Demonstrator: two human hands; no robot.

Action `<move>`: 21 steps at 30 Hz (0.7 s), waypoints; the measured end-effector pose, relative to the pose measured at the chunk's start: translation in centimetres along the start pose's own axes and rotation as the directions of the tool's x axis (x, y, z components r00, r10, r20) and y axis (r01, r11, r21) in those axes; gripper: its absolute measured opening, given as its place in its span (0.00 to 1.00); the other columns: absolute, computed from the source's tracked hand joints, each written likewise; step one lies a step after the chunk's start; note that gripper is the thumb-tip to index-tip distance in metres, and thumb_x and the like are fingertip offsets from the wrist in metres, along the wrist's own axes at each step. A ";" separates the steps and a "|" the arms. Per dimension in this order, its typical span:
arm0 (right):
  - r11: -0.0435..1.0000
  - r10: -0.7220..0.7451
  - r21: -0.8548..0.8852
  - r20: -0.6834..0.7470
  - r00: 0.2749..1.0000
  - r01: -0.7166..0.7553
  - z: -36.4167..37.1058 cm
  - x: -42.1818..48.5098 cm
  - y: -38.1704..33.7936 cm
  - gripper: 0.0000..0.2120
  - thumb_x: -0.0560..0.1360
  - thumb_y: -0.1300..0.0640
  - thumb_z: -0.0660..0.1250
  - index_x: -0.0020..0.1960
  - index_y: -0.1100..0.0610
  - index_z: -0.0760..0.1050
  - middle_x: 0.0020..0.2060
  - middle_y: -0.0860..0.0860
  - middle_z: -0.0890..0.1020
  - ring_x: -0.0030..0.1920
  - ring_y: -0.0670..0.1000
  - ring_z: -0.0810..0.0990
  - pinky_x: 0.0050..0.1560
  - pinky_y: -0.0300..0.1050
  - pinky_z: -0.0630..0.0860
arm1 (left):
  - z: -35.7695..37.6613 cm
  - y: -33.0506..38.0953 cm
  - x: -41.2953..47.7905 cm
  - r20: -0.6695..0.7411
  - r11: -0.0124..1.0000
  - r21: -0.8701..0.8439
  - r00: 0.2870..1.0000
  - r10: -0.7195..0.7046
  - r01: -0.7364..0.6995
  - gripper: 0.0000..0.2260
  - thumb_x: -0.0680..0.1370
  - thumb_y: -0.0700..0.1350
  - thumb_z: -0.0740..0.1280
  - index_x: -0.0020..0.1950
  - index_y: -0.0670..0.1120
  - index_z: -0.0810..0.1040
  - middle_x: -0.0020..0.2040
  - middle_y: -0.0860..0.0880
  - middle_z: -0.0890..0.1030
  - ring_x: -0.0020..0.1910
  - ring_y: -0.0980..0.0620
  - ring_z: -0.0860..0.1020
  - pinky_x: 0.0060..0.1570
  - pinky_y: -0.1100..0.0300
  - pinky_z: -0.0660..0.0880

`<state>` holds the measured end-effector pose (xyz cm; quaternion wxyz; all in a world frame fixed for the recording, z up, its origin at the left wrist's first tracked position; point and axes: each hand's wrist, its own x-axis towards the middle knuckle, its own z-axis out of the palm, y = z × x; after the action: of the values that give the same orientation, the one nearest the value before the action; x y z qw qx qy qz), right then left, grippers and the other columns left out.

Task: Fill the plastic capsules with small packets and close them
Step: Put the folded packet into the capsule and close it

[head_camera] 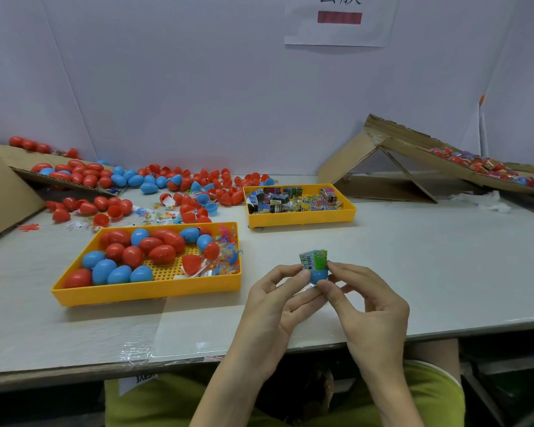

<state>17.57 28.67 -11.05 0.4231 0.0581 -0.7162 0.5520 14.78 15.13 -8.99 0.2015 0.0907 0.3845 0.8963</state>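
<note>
A blue capsule half is held above the table's front edge, with a small green packet sticking up out of it. My left hand pinches the packet and half from the left. My right hand pinches them from the right, thumb under the blue half. A yellow tray to the left holds several closed red and blue capsules, a red half and clear toy packets. Behind it, a second yellow tray holds several small printed packets.
Loose red and blue capsules and halves lie across the back left of the table. Cardboard sheets lean at the far left and back right, the right one carrying wrapped capsules. A white wall stands behind.
</note>
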 end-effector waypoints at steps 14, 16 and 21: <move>0.998 0.067 0.012 0.008 0.998 -0.067 -0.1 -0.1 0.0 0.13 0.68 0.51 0.74 0.52 0.47 0.84 0.48 0.40 0.85 0.50 0.48 0.83 0.48 0.37 0.78 | -0.2 -0.4 0.2 0.025 0.997 0.080 1.000 -0.005 0.003 0.21 0.77 0.46 0.70 0.62 0.31 0.73 0.58 0.36 0.83 0.58 0.38 0.83 0.57 0.52 0.80; 0.997 0.067 0.028 -0.002 0.998 -0.067 -0.1 -0.2 0.1 0.12 0.67 0.54 0.75 0.51 0.47 0.84 0.47 0.41 0.86 0.50 0.48 0.83 0.50 0.37 0.78 | -0.1 -0.5 0.2 0.018 0.994 0.105 1.000 0.006 -0.008 0.23 0.77 0.47 0.70 0.63 0.31 0.73 0.57 0.36 0.84 0.57 0.38 0.83 0.58 0.52 0.80; 0.996 0.069 0.048 -0.016 0.997 -0.068 -0.1 -0.2 0.1 0.11 0.67 0.55 0.76 0.49 0.47 0.85 0.46 0.43 0.86 0.50 0.50 0.84 0.50 0.40 0.79 | -0.1 -0.6 0.3 0.014 0.985 0.170 1.000 0.002 -0.004 0.21 0.78 0.48 0.68 0.63 0.33 0.75 0.55 0.38 0.84 0.56 0.41 0.84 0.57 0.53 0.81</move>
<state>17.67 28.79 -11.26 0.4087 0.0385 -0.7005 0.5837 14.69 15.58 -9.47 0.1945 0.1145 0.4579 0.8599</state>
